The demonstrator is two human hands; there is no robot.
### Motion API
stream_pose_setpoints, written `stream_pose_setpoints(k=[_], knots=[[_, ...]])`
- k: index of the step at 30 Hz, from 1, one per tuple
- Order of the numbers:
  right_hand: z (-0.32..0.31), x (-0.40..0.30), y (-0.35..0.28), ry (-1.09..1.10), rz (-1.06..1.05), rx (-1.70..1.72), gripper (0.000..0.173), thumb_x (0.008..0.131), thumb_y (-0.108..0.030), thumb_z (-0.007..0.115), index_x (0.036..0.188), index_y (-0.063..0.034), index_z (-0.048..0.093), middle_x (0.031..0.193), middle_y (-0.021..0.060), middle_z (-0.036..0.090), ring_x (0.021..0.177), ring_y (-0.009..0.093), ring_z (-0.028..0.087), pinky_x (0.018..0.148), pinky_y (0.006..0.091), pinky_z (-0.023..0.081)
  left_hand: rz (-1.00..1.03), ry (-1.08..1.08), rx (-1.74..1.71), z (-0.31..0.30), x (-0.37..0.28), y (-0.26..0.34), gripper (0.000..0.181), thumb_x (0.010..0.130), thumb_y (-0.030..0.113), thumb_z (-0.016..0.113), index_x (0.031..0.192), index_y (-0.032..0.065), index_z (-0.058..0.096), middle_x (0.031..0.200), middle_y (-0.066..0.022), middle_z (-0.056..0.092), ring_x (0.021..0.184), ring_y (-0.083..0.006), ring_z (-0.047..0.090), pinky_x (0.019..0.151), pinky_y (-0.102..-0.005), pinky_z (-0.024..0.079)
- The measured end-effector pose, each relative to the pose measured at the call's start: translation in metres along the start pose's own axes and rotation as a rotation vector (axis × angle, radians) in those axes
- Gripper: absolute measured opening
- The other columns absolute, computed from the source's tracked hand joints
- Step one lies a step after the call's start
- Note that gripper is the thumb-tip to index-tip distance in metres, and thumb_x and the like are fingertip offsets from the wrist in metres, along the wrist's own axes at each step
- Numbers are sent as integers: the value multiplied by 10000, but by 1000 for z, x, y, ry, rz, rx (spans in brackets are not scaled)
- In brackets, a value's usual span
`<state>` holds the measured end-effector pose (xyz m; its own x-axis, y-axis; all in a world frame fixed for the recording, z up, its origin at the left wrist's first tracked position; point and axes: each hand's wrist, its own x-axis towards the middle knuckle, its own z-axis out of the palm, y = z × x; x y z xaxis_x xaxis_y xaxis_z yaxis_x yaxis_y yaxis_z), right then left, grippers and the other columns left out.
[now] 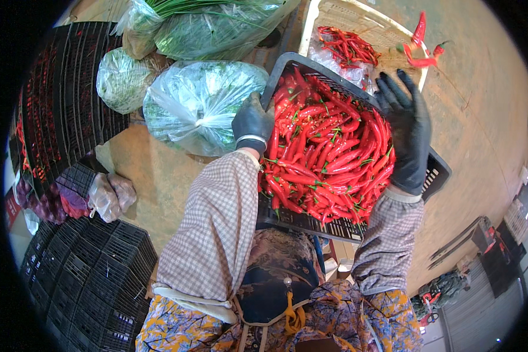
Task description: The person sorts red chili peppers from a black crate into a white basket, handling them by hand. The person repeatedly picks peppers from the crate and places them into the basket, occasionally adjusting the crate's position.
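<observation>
Red chili peppers point(330, 154) fill a black plastic crate point(321, 64) in front of me. My left hand point(254, 121), in a dark glove, is closed over the crate's far left corner. At the right side, my gloved right hand point(405, 127) is spread with its fingers apart, over the crate's edge and beside the peppers. A few loose red peppers point(420, 55), blurred, appear just beyond its fingertips, near the corner of a cream plastic crate point(416, 33). Inside that cream crate lie clear plastic and a small heap of thinner red peppers point(350, 46).
Knotted clear bags of greens point(202, 105) and a bag of long green stalks point(215, 31) lie at the upper left. Stacked black crates point(83, 281) stand at the lower left, more crates with red contents point(70, 97) above. A pallet jack point(479, 237) and a person point(442, 290) are far right.
</observation>
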<state>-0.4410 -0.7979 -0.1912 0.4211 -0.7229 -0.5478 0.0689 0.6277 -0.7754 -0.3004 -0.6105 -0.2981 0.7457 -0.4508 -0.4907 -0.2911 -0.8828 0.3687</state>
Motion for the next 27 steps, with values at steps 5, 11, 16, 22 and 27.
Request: stream_pose_setpoints(k=[5,11,16,22,27], knots=[[13,3,83,-233,121,-496,344,872,-229,445,1113,16,458,1017,142,569,891,218,568,784,314,451,0,39,-35,1,0,-2,306,751,306,557,902,42,521,841,-186,575,792,-349,565,682,-437,439],[38,49,158,-105,27,-1370,445,758,-409,549,916,7,566,851,207,597,788,338,580,700,378,445,19,26,-8,-2,-1,4,312,759,307,553,907,35,518,831,-189,572,791,-354,562,683,-438,438],[26,31,127,-209,75,-1228,376,744,-335,539,870,18,565,761,196,587,725,307,581,657,373,449,-9,33,-21,-1,1,-3,345,748,345,554,917,45,529,850,-188,583,801,-358,561,684,-432,433],[-19,-19,42,-207,176,-620,196,834,-184,497,910,-9,541,685,54,572,579,90,516,545,219,412,-2,17,-42,1,0,-3,293,750,306,559,882,48,519,846,-172,567,776,-349,562,660,-436,438],[-42,-12,44,-229,-69,209,293,870,-246,452,1065,-31,488,925,73,572,771,136,526,669,276,421,23,42,-35,-1,-2,4,343,770,368,535,868,39,523,825,-186,571,750,-362,564,654,-440,438]])
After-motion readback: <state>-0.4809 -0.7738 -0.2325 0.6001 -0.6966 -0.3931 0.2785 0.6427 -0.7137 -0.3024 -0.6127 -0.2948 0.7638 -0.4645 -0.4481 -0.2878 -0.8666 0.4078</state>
